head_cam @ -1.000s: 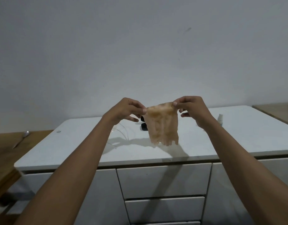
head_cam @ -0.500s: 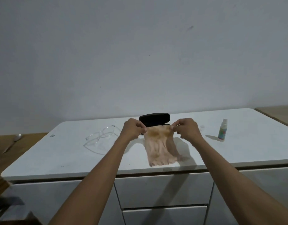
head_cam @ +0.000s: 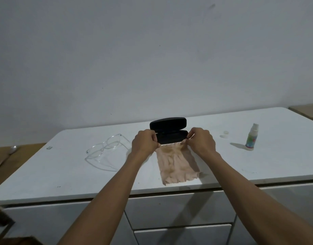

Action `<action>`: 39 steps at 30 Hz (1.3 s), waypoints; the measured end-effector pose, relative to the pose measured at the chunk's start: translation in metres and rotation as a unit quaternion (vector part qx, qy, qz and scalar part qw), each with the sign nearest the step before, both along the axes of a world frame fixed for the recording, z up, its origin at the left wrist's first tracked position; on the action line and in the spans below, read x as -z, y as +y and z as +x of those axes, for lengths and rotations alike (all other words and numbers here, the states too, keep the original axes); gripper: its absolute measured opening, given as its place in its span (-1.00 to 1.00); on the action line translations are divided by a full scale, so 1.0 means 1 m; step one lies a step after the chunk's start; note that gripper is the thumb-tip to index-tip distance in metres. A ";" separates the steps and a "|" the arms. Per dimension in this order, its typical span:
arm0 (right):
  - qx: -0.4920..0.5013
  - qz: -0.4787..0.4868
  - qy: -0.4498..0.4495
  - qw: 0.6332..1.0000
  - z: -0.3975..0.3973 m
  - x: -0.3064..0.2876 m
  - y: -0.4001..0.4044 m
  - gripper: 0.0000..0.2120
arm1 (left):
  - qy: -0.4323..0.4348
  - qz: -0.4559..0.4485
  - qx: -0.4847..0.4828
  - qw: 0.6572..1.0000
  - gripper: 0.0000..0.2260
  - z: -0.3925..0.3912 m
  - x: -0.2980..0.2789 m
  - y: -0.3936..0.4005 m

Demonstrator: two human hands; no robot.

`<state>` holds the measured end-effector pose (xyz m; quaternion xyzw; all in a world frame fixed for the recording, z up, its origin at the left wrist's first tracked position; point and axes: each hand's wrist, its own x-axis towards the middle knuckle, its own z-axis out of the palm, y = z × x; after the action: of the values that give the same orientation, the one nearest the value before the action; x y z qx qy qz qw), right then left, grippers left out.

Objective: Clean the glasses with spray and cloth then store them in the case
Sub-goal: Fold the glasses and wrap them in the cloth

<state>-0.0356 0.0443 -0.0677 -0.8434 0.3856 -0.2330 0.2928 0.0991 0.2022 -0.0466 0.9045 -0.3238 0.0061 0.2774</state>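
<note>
A beige cloth [head_cam: 177, 164] lies mostly flat on the white counter [head_cam: 223, 167], its near edge close to the counter's front. My left hand [head_cam: 145, 143] pinches its far left corner and my right hand [head_cam: 200, 141] pinches its far right corner. Just behind my hands stands the black glasses case [head_cam: 168, 129], open, with its lid up. The clear-framed glasses [head_cam: 106, 150] rest on the counter to the left, arms unfolded. A small spray bottle [head_cam: 251, 137] stands upright to the right, uncapped.
The bottle's small white cap [head_cam: 225, 133] lies between the case and the bottle. A spoon [head_cam: 12, 149] rests on a wooden surface at the left. Drawers run below the counter's front edge. A wall stands close behind.
Both hands have lowered the cloth from mid-air down onto the counter, and it now lies spread flat in front of the case. The view has tilted down.
</note>
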 end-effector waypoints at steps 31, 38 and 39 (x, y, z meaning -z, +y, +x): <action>-0.246 -0.037 0.353 0.902 -0.071 -0.046 0.041 -0.26 | 0.015 0.206 0.221 0.953 -0.28 -0.047 -0.012 0.061; -0.251 -0.032 0.198 0.947 -0.053 -0.051 0.045 -0.42 | -0.021 0.042 0.187 0.981 -0.44 -0.039 -0.015 0.079; -0.252 -0.040 0.158 0.954 -0.046 -0.049 0.049 -0.48 | -0.043 0.020 0.176 0.983 -0.50 -0.035 -0.017 0.086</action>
<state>-0.0815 0.0933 -0.0185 -0.9502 0.1922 -0.0308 0.2434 0.0644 0.2878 -0.0293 0.8379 -0.4892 -0.0107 0.2419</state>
